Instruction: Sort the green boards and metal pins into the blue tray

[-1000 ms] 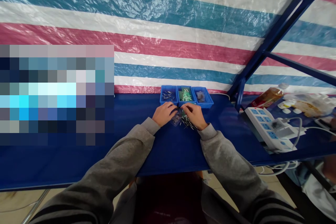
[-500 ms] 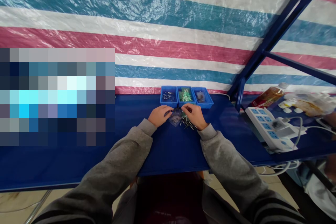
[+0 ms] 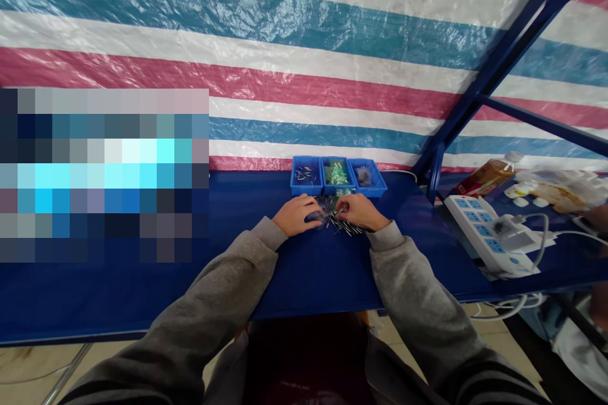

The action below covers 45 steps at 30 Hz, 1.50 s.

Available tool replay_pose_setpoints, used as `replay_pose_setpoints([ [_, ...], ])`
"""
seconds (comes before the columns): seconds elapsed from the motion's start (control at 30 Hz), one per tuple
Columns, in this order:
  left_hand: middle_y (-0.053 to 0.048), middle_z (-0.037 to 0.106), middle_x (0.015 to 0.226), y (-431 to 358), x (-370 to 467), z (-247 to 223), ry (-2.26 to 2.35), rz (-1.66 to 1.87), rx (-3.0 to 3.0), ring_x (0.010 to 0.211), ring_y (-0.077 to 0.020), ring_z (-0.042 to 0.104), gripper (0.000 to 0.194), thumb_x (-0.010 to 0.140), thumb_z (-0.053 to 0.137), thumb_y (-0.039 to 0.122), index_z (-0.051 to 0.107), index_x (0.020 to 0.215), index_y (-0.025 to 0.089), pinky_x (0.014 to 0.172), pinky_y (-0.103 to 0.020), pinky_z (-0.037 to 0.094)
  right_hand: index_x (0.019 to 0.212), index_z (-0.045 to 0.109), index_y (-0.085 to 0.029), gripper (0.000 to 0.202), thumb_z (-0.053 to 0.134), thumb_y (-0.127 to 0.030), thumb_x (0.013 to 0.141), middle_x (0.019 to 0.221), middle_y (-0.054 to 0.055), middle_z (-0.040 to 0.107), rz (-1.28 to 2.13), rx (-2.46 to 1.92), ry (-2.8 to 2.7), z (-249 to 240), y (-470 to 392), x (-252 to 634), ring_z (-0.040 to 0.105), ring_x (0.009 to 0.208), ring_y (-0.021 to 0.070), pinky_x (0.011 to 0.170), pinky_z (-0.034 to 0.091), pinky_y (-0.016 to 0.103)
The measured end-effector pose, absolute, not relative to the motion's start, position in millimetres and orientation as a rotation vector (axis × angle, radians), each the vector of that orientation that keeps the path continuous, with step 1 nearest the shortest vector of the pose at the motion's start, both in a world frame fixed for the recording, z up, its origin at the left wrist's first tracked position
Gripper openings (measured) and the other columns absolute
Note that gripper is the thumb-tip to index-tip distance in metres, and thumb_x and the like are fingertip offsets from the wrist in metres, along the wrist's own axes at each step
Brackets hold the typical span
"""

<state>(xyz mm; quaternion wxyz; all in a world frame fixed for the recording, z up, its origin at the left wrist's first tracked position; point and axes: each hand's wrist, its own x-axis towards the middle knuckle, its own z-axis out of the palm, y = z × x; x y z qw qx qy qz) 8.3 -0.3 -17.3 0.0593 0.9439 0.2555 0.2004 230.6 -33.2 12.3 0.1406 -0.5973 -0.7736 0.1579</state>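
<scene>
My left hand (image 3: 296,215) rests low over the table, its fingers curled onto a small clear plastic bag (image 3: 325,218). Close on the other side, my right hand (image 3: 365,211) has its thumb and forefinger pinched together; what lies between them is too small to make out. Under and beside its fingers spreads a loose pile of thin metal pins (image 3: 346,226), dark and silvery. Some green packets lie just behind the pile, partly covered by the right hand.
Three blue trays stand in a row behind my hands: the left tray (image 3: 300,190) holds thin metal pieces, the middle one green packets (image 3: 337,172), the right one small clear bags (image 3: 363,176). A power strip (image 3: 479,228), a bottle (image 3: 489,176) and a blue frame post (image 3: 434,171) stand at right.
My left hand has moved slightly right and nearer to me, onto the clear bag. My right hand has shifted a little right and nearer to me, over the pins.
</scene>
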Motion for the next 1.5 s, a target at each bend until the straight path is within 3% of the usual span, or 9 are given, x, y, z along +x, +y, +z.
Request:
replay_pose_setpoints([
  [0.23, -0.006, 0.064, 0.096, -5.5, 10.8, -16.3, 0.728, 0.641, 2.861, 0.091, -0.0207, 0.056, 0.023, 0.088, 0.060, 0.038, 0.066, 0.095, 0.018, 0.084, -0.032, 0.044, 0.079, 0.071, -0.019, 0.011, 0.075, -0.023, 0.071, 0.068, 0.000, 0.064, 0.467, -1.753, -2.272, 10.9, -32.0, 229.9, 0.057, 0.065, 0.0148, 0.057, 0.032, 0.024],
  [0.5, -0.005, 0.059, 0.083, -33.2, 36.5, -21.8, 0.688, 0.605, 2.978, 0.079, -0.0189, 0.053, 0.039, 0.086, 0.056, 0.054, 0.060, 0.079, 0.016, 0.071, -0.030, 0.041, 0.076, 0.069, -0.018, 0.003, 0.071, -0.020, 0.074, 0.066, 0.001, 0.065, 0.433, -1.691, -2.265, 8.0, -32.2, 229.0, 0.058, 0.066, 0.0153, 0.058, 0.033, 0.024],
  [0.77, -0.006, 0.059, 0.085, -36.2, 42.9, -22.6, 0.667, 0.487, 3.096, 0.083, -0.0184, 0.053, 0.018, 0.092, 0.052, 0.026, 0.060, 0.081, 0.016, 0.074, -0.030, 0.043, 0.069, 0.065, -0.017, 0.018, 0.064, -0.029, 0.083, 0.061, 0.001, 0.062, 0.271, -1.635, -2.075, 4.0, -29.0, 231.6, 0.054, 0.059, 0.0146, 0.058, 0.033, 0.025],
  [0.9, -0.005, 0.060, 0.086, -26.6, 32.2, -18.5, 0.730, 0.628, 3.001, 0.082, -0.0175, 0.054, 0.021, 0.094, 0.047, 0.027, 0.061, 0.082, 0.016, 0.073, -0.029, 0.044, 0.070, 0.064, -0.017, 0.021, 0.059, -0.030, 0.086, 0.058, 0.000, 0.060, 0.278, -1.541, -1.987, 3.8, -29.5, 230.8, 0.052, 0.056, 0.0141, 0.058, 0.034, 0.025],
  [1.07, -0.005, 0.061, 0.083, -19.0, 24.1, -15.6, 0.908, 0.985, 2.701, 0.078, -0.0168, 0.057, 0.027, 0.097, 0.042, 0.033, 0.061, 0.085, 0.017, 0.073, -0.028, 0.046, 0.085, 0.067, -0.016, 0.023, 0.056, -0.036, 0.089, 0.078, 0.005, 0.067, 0.437, -1.240, -2.047, 6.0, -33.4, 223.0, 0.056, 0.065, 0.0145, 0.063, 0.041, 0.026],
  [1.23, -0.003, 0.061, 0.075, -16.4, 24.0, -14.9, 0.972, 1.221, 2.396, 0.067, -0.0138, 0.055, 0.029, 0.095, 0.046, 0.038, 0.062, 0.082, 0.017, 0.067, -0.026, 0.046, 0.085, 0.067, -0.018, 0.027, 0.057, -0.043, 0.089, 0.079, 0.004, 0.065, 0.452, -1.198, -2.001, 5.8, -36.3, 216.3, 0.056, 0.064, 0.0139, 0.065, 0.044, 0.026],
  [1.5, -0.003, 0.065, 0.074, -12.6, 24.4, -13.9, 0.998, 1.321, 2.092, 0.066, -0.0138, 0.058, 0.030, 0.090, 0.053, 0.042, 0.065, 0.080, 0.016, 0.058, -0.023, 0.044, 0.084, 0.066, -0.018, 0.031, 0.055, -0.047, 0.089, 0.077, 0.005, 0.065, 0.475, -1.140, -1.837, 4.1, -37.5, 212.8, 0.059, 0.067, 0.0165, 0.061, 0.045, 0.027],
])
